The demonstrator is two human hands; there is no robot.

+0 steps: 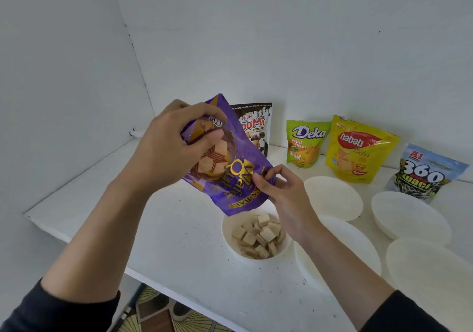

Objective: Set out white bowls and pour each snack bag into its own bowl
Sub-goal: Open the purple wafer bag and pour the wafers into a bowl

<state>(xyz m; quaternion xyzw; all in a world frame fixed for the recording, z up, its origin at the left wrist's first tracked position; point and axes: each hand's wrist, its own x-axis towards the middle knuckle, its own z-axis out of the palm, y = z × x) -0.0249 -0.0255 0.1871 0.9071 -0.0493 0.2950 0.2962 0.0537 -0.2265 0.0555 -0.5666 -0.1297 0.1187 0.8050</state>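
Upturned over white bowl (pixel 227 239) of wafer pieces (pixel 258 237): purple wafer bag (pixel 235 178), gripped on top by left hand (pixel 174 150), pinched at lower edge by right hand (pixel 281 193). Right forearm across one of four empty bowls (pixel 332 198) on worktop (pixel 179 229). Along wall: half-hidden Choomi bag (pixel 256 126), Deka bag (pixel 304 142), Nabati bag (pixel 358 150), Kuaci bag (pixel 422 173).

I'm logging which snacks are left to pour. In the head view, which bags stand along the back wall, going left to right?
brown-and-white bag → green Deka bag → yellow Nabati bag → 360 Kuaci bag. The purple wafer bag overlaps the first, so it is left out.
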